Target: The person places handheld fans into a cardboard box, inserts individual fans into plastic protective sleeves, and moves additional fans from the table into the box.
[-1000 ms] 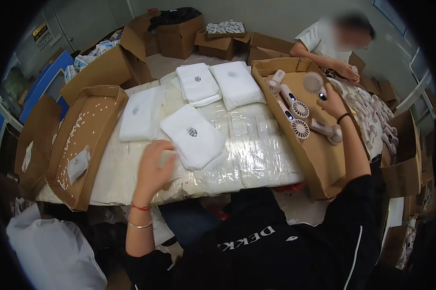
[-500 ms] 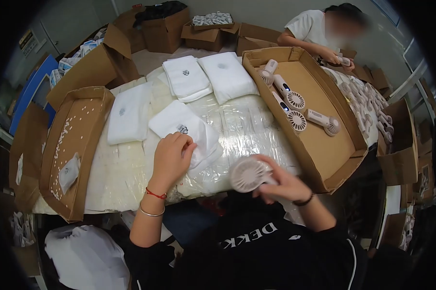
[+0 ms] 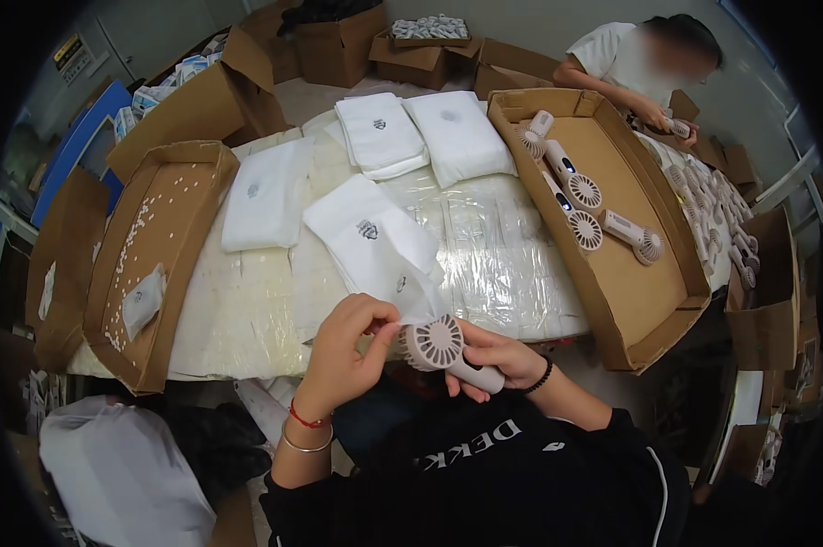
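Observation:
My right hand point(image 3: 510, 358) is wrapped around the handle of a beige handheld fan point(image 3: 434, 343), its round grille turned up and to the left. Thumb and fingers of my left hand point(image 3: 348, 346) pinch the edge of a thin white printed bag point(image 3: 410, 284), lifted off the stack of white bags point(image 3: 361, 219) in front of me. The fan's head is right at the mouth of this bag, close to my left fingertips.
A cardboard tray point(image 3: 626, 305) with several fans lies to the right, a tray point(image 3: 120, 360) with small white bits to the left. More bag stacks point(image 3: 264, 196) lie on the plastic-wrapped table. A co-worker point(image 3: 612, 59) handles a fan beyond a fan pile point(image 3: 703, 196).
The fan has moved left and up to my left hand, which now pinches a lifted bag edge. The view has shifted slightly.

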`<action>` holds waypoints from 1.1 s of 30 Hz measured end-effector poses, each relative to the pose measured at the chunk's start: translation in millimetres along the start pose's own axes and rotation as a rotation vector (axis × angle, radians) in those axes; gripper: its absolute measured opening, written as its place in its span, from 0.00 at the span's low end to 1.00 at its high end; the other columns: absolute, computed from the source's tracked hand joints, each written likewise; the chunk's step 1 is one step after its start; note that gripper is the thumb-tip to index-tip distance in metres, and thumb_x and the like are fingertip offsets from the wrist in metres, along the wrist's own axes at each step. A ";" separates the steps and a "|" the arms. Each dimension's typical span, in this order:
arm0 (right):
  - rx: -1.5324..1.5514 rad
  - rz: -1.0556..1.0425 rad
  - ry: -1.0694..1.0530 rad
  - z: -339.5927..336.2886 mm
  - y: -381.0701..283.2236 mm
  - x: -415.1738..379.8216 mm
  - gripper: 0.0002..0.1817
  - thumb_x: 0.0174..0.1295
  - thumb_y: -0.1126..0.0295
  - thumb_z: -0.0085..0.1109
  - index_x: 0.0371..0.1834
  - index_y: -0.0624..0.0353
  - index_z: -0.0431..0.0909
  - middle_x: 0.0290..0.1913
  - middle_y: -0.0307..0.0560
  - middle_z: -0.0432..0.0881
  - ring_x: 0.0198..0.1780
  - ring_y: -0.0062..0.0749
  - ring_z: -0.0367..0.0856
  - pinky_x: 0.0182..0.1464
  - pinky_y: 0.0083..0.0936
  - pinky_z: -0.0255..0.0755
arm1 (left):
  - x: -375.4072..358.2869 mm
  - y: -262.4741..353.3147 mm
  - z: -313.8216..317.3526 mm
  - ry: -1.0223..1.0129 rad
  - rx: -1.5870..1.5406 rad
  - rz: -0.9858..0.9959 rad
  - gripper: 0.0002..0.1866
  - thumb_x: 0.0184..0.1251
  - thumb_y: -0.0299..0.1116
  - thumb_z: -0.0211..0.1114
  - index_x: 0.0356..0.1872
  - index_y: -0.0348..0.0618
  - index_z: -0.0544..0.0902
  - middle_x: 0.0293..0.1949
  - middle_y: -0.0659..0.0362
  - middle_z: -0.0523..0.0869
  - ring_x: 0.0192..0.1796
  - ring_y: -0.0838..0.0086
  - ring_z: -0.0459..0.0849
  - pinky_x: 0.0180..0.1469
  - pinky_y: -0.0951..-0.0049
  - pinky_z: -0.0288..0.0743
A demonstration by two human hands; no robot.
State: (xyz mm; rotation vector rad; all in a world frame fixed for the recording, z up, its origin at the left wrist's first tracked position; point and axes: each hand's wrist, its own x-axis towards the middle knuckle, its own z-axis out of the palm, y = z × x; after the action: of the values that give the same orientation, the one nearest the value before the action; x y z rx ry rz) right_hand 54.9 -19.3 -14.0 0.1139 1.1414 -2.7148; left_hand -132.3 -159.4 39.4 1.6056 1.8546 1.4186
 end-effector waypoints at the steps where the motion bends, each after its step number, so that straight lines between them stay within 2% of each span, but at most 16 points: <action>1: 0.023 -0.043 0.058 3.7 1.1 -4.0 0.32 0.71 0.60 0.41 0.73 0.52 0.40 0.34 0.55 0.78 0.21 0.26 0.76 0.21 0.16 0.69 | -0.7 -1.2 2.7 -0.005 -0.004 0.001 0.05 0.52 0.20 0.62 0.31 0.37 0.77 0.27 0.54 0.76 0.30 0.61 0.74 0.34 0.71 0.68; 3: 0.047 -0.096 0.130 7.3 5.3 -10.3 0.31 0.71 0.60 0.41 0.72 0.53 0.42 0.34 0.55 0.77 0.21 0.27 0.75 0.21 0.16 0.69 | -1.7 -3.5 10.5 -0.049 0.069 0.249 0.05 0.53 0.20 0.62 0.31 0.37 0.76 0.28 0.54 0.76 0.31 0.60 0.73 0.34 0.69 0.68; 7: 0.289 -0.190 0.214 17.5 14.5 -11.4 0.30 0.70 0.51 0.38 0.69 0.53 0.46 0.34 0.55 0.73 0.19 0.30 0.70 0.21 0.20 0.67 | -4.1 3.8 35.4 -0.004 0.148 0.340 0.08 0.51 0.19 0.61 0.33 0.37 0.75 0.29 0.53 0.76 0.31 0.58 0.73 0.34 0.66 0.68; 10: 0.802 -0.192 0.170 20.5 15.3 -6.1 0.30 0.71 0.50 0.35 0.68 0.55 0.46 0.36 0.54 0.72 0.23 0.29 0.71 0.23 0.19 0.65 | -5.4 2.0 60.6 0.052 0.232 0.351 0.08 0.49 0.19 0.61 0.32 0.38 0.76 0.29 0.54 0.77 0.31 0.59 0.74 0.34 0.64 0.68; 13: 0.535 -0.351 0.169 19.1 14.0 3.9 0.27 0.72 0.56 0.37 0.69 0.55 0.46 0.35 0.49 0.75 0.26 0.30 0.72 0.30 0.22 0.68 | -0.2 4.3 67.2 0.137 0.244 0.383 0.08 0.48 0.19 0.62 0.31 0.38 0.77 0.28 0.55 0.78 0.30 0.59 0.74 0.32 0.65 0.67; 16: -1.083 -0.517 0.627 25.6 11.8 5.2 0.28 0.73 0.62 0.28 0.73 0.58 0.39 0.35 0.45 0.75 0.31 0.31 0.73 0.38 0.22 0.70 | 0.0 17.5 68.3 0.260 0.340 0.453 0.08 0.47 0.20 0.63 0.31 0.39 0.77 0.29 0.55 0.78 0.30 0.61 0.74 0.32 0.66 0.67; 18: -0.865 -0.353 0.583 18.8 9.5 1.0 0.28 0.74 0.61 0.27 0.73 0.58 0.39 0.39 0.46 0.75 0.35 0.31 0.74 0.42 0.24 0.70 | 3.0 24.9 68.5 0.219 0.389 0.422 0.10 0.45 0.21 0.63 0.32 0.41 0.78 0.29 0.56 0.78 0.30 0.64 0.76 0.31 0.69 0.67; 20: 0.035 -0.397 0.557 23.8 5.0 9.9 0.28 0.74 0.56 0.25 0.72 0.58 0.41 0.56 0.48 0.70 0.54 0.30 0.71 0.58 0.28 0.66 | -5.5 25.2 74.5 0.086 0.354 0.481 0.10 0.45 0.21 0.64 0.32 0.40 0.79 0.28 0.57 0.78 0.31 0.65 0.77 0.31 0.69 0.69; 21: 0.030 -0.402 0.558 21.6 0.6 6.0 0.28 0.74 0.56 0.25 0.72 0.58 0.41 0.56 0.48 0.70 0.54 0.30 0.71 0.58 0.28 0.66 | -14.4 23.2 78.9 -0.051 0.317 0.530 0.11 0.45 0.22 0.65 0.33 0.40 0.79 0.27 0.57 0.78 0.31 0.66 0.78 0.31 0.70 0.70; 22: -0.077 -0.404 0.582 17.2 -4.1 -2.0 0.28 0.74 0.55 0.24 0.72 0.58 0.42 0.60 0.48 0.66 0.59 0.29 0.67 0.61 0.27 0.62 | -21.7 17.3 84.3 -0.029 0.262 0.448 0.16 0.47 0.28 0.66 0.41 0.42 0.79 0.39 0.57 0.79 0.35 0.69 0.78 0.37 0.70 0.72; 23: -0.180 -0.406 0.608 13.4 -6.9 -10.2 0.29 0.74 0.53 0.23 0.72 0.59 0.44 0.64 0.49 0.62 0.64 0.28 0.62 0.65 0.26 0.59 | -24.5 12.4 87.4 -0.037 0.259 0.453 0.16 0.47 0.28 0.66 0.41 0.42 0.79 0.39 0.57 0.79 0.35 0.69 0.78 0.37 0.70 0.72; 25: -0.121 -0.422 0.503 11.9 -8.1 -24.3 0.30 0.73 0.53 0.27 0.70 0.63 0.46 0.65 0.49 0.61 0.63 0.30 0.63 0.65 0.27 0.59 | -19.4 18.2 85.9 0.112 0.167 0.187 0.23 0.46 0.33 0.70 0.48 0.46 0.78 0.52 0.53 0.76 0.41 0.66 0.80 0.42 0.67 0.76; 26: -0.430 -0.256 0.415 16.5 -9.4 -32.0 0.31 0.73 0.53 0.31 0.69 0.65 0.47 0.62 0.51 0.64 0.60 0.32 0.67 0.62 0.27 0.62 | -17.2 18.3 85.2 0.053 0.202 0.177 0.27 0.46 0.35 0.72 0.52 0.48 0.77 0.61 0.51 0.69 0.49 0.61 0.80 0.47 0.65 0.76; 28: -1.089 0.051 0.155 24.8 -21.9 -41.9 0.33 0.69 0.54 0.44 0.66 0.71 0.53 0.51 0.58 0.74 0.49 0.40 0.76 0.52 0.29 0.69 | -16.4 17.4 85.7 -0.041 0.036 0.224 0.26 0.46 0.34 0.72 0.51 0.47 0.77 0.60 0.51 0.70 0.51 0.59 0.78 0.50 0.65 0.75; 29: -1.124 0.159 0.132 43.1 -42.8 -48.2 0.30 0.67 0.57 0.50 0.63 0.69 0.58 0.44 0.58 0.78 0.44 0.40 0.79 0.48 0.28 0.71 | -14.2 16.2 84.6 -0.134 -0.121 0.270 0.26 0.46 0.32 0.72 0.50 0.46 0.78 0.59 0.50 0.71 0.54 0.57 0.77 0.53 0.64 0.73; 33: -1.324 -0.257 0.260 29.5 -92.6 -99.8 0.21 0.62 0.61 0.59 0.53 0.62 0.71 0.45 0.47 0.81 0.44 0.35 0.80 0.47 0.27 0.71 | -3.3 4.7 32.5 0.062 -0.025 0.182 0.22 0.43 0.29 0.73 0.43 0.44 0.78 0.53 0.49 0.76 0.58 0.56 0.74 0.59 0.61 0.68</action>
State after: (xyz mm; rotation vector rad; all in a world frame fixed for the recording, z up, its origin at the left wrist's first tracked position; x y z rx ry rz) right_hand 133.4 37.7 85.9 0.1134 2.8508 -1.5662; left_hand -104.1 -147.6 27.0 1.7763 1.7538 1.5760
